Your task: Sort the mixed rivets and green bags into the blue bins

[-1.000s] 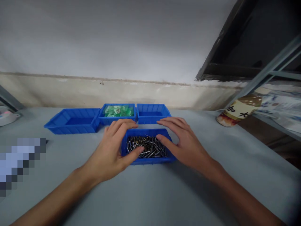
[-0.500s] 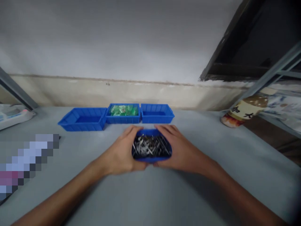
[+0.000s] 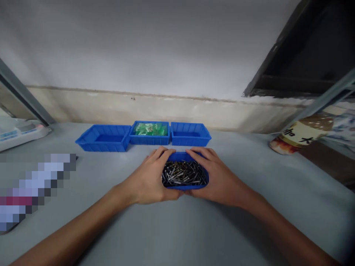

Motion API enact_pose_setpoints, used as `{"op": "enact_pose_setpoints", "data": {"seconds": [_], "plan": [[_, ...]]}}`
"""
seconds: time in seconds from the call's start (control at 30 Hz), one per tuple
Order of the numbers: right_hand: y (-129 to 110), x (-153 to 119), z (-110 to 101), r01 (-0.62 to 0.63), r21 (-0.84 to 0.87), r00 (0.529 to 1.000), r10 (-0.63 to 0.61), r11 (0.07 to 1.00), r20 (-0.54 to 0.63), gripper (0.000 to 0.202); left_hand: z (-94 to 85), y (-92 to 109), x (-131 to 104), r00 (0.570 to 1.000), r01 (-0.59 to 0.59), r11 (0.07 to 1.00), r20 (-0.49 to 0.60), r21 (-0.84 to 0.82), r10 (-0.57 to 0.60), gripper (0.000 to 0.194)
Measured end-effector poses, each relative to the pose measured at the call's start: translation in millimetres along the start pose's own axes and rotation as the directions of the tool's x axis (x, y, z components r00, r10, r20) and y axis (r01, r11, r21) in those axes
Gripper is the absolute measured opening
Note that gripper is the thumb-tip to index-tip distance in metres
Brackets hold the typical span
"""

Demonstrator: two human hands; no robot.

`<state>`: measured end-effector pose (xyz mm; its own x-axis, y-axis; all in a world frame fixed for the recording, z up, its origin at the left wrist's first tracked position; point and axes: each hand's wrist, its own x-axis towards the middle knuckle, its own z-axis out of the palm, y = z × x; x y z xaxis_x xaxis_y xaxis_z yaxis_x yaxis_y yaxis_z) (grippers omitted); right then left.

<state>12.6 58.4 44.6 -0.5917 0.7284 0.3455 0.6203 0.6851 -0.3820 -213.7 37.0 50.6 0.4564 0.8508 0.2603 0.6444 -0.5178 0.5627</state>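
A blue bin [image 3: 181,156] full of small metal pins [image 3: 185,173] is between my two hands, over the middle of the grey table. My left hand [image 3: 152,177] wraps its left side, thumb along the near edge and fingers at the far corner. On the opposite side my right hand [image 3: 217,177] grips it the same way. Behind it stand three more blue bins in a row: an empty left bin [image 3: 104,138], a middle bin [image 3: 149,139] holding green pieces, and an empty right bin [image 3: 190,135].
A bottle with a cream label [image 3: 302,135] lies tilted at the right edge of the table [image 3: 177,232]. At the far left is a white device [image 3: 24,135], with a pixelated flat object [image 3: 36,184] nearer. Metal posts stand on both sides.
The whole view has shifted, so the bins and the bottle appear slightly further right. Both hands still hold the bin, and the metal pins in it look rearranged.
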Motion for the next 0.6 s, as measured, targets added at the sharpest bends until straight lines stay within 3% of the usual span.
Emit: {"op": "enact_pose_setpoints", "data": {"seconds": [0.2, 0.3, 0.43, 0.53, 0.6], "plan": [[-8.3, 0.3, -2.1, 0.02, 0.139, 1.0, -0.017, 0.99, -0.025, 0.094, 1.2, 5.8, -5.6, 0.998, -0.06, 0.996, 0.008, 0.066, 0.06, 0.094], [-7.3, 4.8, -4.5, -0.048, 0.419, 0.992, 0.093, 0.907, -0.087, 0.085, 6.4, 5.3, -7.0, 0.998, 0.006, 1.0, -0.058, -0.018, -0.007, 0.092], [-2.8, 11.0, -8.3, -0.068, 0.837, 0.893, 0.407, 0.543, -0.192, 0.066, 19.2, 1.7, -9.5, 0.984, 0.045, 0.957, -0.151, -0.288, -0.092, 0.093], [-4.5, 11.0, -11.3, -0.039, 0.954, 0.806, 0.574, 0.299, -0.147, 0.079, 28.7, 1.6, -11.0, 0.974, 0.008, 0.896, -0.201, -0.444, -0.108, 0.089], [-8.0, 9.2, -10.8, -0.022, 0.988, 0.775, 0.628, 0.151, -0.078, 0.083, 32.0, 2.8, -11.4, 0.968, -0.009, 0.863, -0.222, -0.505, -0.12, 0.086]]}}
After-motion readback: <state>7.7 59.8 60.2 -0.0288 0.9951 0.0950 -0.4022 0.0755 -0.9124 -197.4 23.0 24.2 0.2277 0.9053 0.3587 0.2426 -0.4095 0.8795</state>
